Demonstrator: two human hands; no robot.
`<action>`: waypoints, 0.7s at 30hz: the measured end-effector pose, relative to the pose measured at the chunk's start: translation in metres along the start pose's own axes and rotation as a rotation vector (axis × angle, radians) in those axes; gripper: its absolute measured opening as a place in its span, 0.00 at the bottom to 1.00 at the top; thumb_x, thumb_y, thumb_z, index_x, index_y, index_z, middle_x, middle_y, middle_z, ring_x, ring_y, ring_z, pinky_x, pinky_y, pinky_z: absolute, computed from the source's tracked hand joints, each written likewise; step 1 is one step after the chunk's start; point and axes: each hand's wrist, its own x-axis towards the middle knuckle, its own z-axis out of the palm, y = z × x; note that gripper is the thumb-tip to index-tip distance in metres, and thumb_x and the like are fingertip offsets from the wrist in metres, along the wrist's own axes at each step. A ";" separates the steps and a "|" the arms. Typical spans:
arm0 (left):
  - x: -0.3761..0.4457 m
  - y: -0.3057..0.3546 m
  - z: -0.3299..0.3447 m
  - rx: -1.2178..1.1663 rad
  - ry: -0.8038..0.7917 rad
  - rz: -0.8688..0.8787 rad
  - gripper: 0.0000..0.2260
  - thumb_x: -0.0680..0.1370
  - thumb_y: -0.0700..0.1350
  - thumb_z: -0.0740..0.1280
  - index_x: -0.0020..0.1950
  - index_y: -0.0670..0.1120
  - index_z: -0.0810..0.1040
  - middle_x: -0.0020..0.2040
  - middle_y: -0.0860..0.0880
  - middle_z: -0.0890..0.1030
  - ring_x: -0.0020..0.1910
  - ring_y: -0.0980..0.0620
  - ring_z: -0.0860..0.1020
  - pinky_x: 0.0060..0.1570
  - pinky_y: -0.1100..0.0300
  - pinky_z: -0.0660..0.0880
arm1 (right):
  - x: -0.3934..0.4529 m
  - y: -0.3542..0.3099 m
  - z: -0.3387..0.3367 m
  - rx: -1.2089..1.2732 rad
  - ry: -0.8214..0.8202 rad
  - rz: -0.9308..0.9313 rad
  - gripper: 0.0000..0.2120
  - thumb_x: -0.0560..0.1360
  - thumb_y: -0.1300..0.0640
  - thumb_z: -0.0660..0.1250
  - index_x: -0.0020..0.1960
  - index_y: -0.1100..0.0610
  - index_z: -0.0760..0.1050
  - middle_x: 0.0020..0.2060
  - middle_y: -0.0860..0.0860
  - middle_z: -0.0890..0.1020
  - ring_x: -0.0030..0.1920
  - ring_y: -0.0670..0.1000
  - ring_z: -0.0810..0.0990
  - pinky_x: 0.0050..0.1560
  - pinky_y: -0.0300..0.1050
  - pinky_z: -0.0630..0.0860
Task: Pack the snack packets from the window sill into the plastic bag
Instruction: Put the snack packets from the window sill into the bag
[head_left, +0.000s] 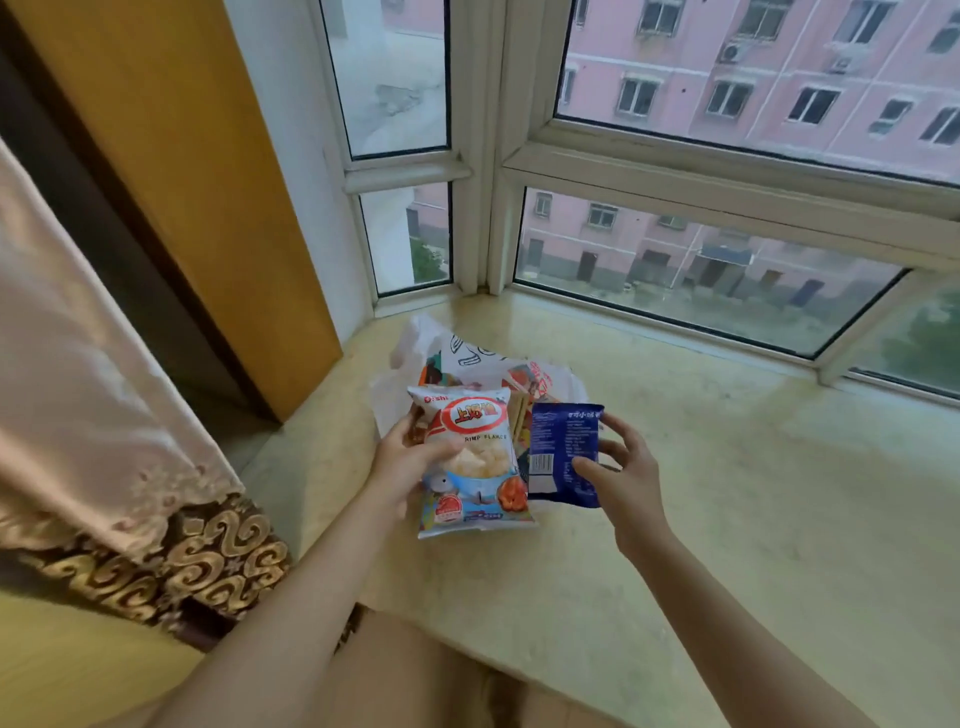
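Far left of the hands: a pale satin curtain (78, 395) with an embroidered brown-and-gold scroll border, beside a flat ochre panel (171, 171). Left hand (402, 465): fingers closed on the side of a puffy, glossy shrimp flakes packet (470, 462), rectangular with crimped ends, white with a red oval, held upright. Behind both hands: a crumpled, thin translucent plastic bag (415, 343) lying on the sill, colourful packets (519, 384) showing in its mouth. Right hand (626, 473): thumb and fingers pinching the edge of a flat blue foil packet (561, 452), printed back facing up, just beside the first packet. Beneath: a smooth, polished cream stone window sill (753, 509). Beyond: white-framed windows (675, 166).
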 end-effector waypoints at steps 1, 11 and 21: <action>0.012 0.000 0.002 0.008 0.009 -0.010 0.25 0.67 0.37 0.77 0.61 0.53 0.76 0.53 0.50 0.83 0.52 0.48 0.82 0.54 0.49 0.78 | 0.011 0.001 0.006 -0.023 -0.003 -0.017 0.26 0.72 0.71 0.67 0.63 0.48 0.70 0.48 0.49 0.81 0.44 0.48 0.82 0.35 0.45 0.81; 0.115 0.006 0.031 0.104 -0.019 -0.144 0.35 0.66 0.37 0.78 0.70 0.50 0.68 0.55 0.55 0.80 0.47 0.56 0.81 0.44 0.59 0.79 | 0.111 0.035 0.047 -0.219 -0.079 -0.047 0.22 0.74 0.67 0.66 0.62 0.47 0.70 0.53 0.51 0.79 0.48 0.49 0.81 0.43 0.52 0.82; 0.172 0.018 0.050 1.136 0.111 0.195 0.36 0.77 0.55 0.67 0.79 0.54 0.51 0.72 0.50 0.64 0.71 0.47 0.62 0.65 0.55 0.65 | 0.165 0.044 0.052 -0.502 -0.164 0.002 0.26 0.80 0.58 0.61 0.76 0.50 0.57 0.62 0.50 0.78 0.56 0.51 0.79 0.54 0.54 0.79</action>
